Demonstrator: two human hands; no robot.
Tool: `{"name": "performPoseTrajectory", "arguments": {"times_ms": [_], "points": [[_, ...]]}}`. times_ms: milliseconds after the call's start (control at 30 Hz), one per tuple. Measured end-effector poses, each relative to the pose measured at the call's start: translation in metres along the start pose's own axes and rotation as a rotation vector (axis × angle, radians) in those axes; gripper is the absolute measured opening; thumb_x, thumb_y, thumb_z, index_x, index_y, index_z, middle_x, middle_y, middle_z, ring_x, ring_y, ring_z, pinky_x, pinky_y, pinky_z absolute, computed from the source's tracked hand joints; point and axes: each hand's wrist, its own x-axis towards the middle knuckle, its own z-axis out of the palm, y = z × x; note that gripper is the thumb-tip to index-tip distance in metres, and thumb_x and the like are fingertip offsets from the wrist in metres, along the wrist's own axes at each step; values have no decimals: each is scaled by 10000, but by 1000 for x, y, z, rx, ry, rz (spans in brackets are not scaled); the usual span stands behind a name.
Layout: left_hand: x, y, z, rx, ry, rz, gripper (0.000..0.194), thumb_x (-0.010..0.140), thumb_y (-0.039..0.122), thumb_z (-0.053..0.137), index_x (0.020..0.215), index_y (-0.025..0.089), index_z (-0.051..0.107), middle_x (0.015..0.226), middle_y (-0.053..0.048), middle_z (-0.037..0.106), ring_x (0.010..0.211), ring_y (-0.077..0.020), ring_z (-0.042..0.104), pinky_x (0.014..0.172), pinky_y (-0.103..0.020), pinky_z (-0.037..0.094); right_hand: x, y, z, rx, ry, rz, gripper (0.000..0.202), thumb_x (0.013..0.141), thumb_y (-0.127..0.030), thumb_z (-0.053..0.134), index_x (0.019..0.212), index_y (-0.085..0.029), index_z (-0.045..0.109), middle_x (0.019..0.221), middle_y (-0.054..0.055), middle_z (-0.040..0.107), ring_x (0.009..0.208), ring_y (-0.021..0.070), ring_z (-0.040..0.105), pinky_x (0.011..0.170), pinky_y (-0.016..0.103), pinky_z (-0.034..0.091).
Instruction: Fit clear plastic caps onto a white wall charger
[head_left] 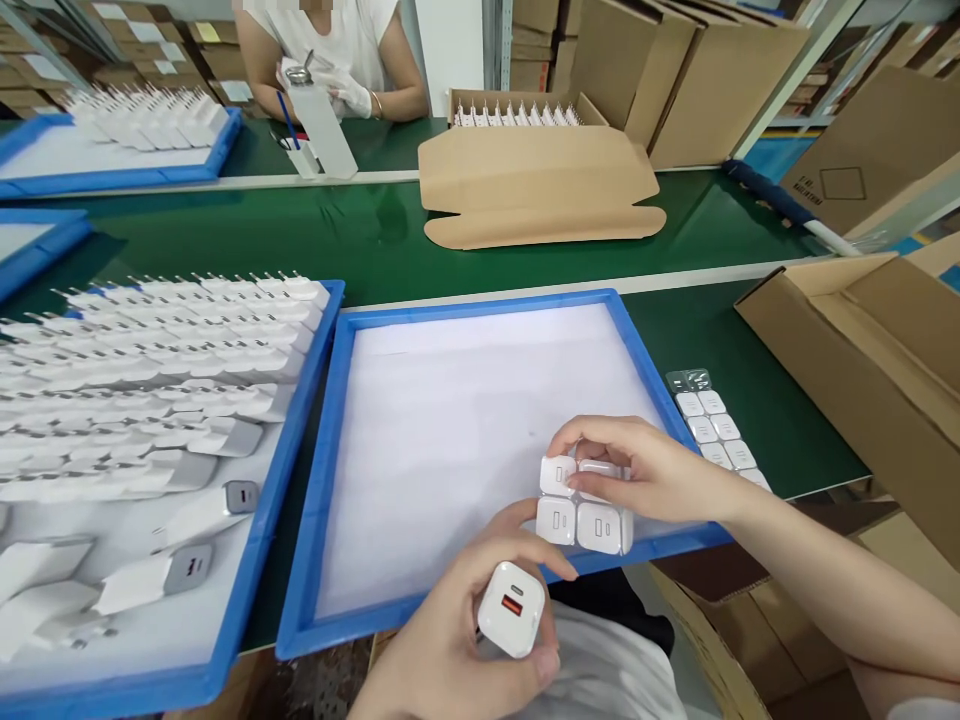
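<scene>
Low in the view, my left hand (472, 620) is closed around a white USB charger (511, 608). The charger's port face, with one pale slot and one orange-red slot, points up at me. My right hand (637, 465) has its thumb and fingers closed on a charger at the back of a small block of several white chargers (556, 521). That block sits at the front right of a blue-rimmed tray (480, 400) with a white lining. Part of the gripped charger is hidden behind my fingers. My left fingertips lie close to the block's front.
Left of the tray, another blue tray (247, 540) holds rows of white chargers with metal prongs up. A strip of chargers (712, 428) lies on the right, beside an open cardboard box (847, 340). Across the green bench (300, 235) sits a gloved person (330, 60) near an open carton (536, 165).
</scene>
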Motion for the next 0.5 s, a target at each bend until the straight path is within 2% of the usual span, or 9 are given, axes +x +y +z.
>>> {"name": "performPoseTrajectory", "arguments": {"times_ms": [67, 133, 200, 233, 267, 333, 400, 500], "points": [[1, 0, -1, 53, 50, -4, 510, 755, 80, 659, 1245, 215, 620, 691, -19, 697, 1053, -283, 716, 989, -425, 543, 1, 0, 0, -50, -17, -55, 129, 948, -181, 606, 1069, -191, 649, 1001, 36, 692, 840, 132, 641, 734, 249, 505], [3, -1, -1, 184, 127, -21, 578, 747, 36, 639, 1296, 214, 616, 753, -37, 708, 1240, -294, 639, 1084, -444, 491, 2, 1, 2, -103, -17, -117, 148, 940, -185, 634, 1083, -184, 674, 1095, 67, 692, 991, 165, 657, 860, 284, 510], [5, -2, 1, 288, 163, -23, 639, 731, 21, 637, 1332, 234, 609, 1022, -85, 736, 1361, -288, 551, 1145, -444, 444, 4, 3, 4, -115, -21, -142, 163, 923, -223, 684, 1080, -181, 697, 1135, 82, 694, 1052, 183, 656, 918, 306, 506], [5, -3, 1, 321, 163, -21, 657, 723, 25, 644, 1341, 248, 610, 1190, -103, 704, 1380, -285, 534, 1153, -434, 441, 5, 4, 6, -100, -29, -129, 171, 912, -250, 707, 1068, -180, 708, 1115, 81, 706, 1033, 184, 663, 904, 307, 514], [6, -4, 1, 347, 159, -25, 669, 718, 30, 651, 1344, 262, 613, 1328, -109, 645, 1378, -281, 538, 1151, -420, 446, 5, 5, 8, -70, -40, -99, 174, 903, -277, 722, 1049, -181, 717, 1074, 74, 723, 992, 182, 674, 870, 303, 526], [6, -5, 2, 391, 158, -40, 684, 703, 26, 650, 1339, 279, 623, 1451, -102, 561, 1351, -271, 567, 1133, -391, 466, 6, 7, 12, 34, -53, -9, 174, 882, -308, 739, 999, -180, 726, 986, 58, 750, 919, 181, 693, 825, 303, 546], [6, -5, 3, 421, 167, -48, 691, 679, 6, 639, 1314, 279, 643, 1431, -90, 577, 1327, -266, 591, 1121, -371, 478, 8, 10, 15, 159, -21, 92, 160, 869, -328, 737, 898, -172, 715, 939, 58, 760, 883, 185, 710, 815, 310, 562], [8, -4, 7, 391, 136, -32, 676, 662, -5, 641, 1277, 274, 659, 1374, -69, 622, 1295, -258, 619, 1104, -345, 493, 10, 14, 16, 248, 57, 191, 247, 893, -386, 699, 784, -166, 674, 843, 55, 758, 799, 177, 717, 743, 297, 575]]}}
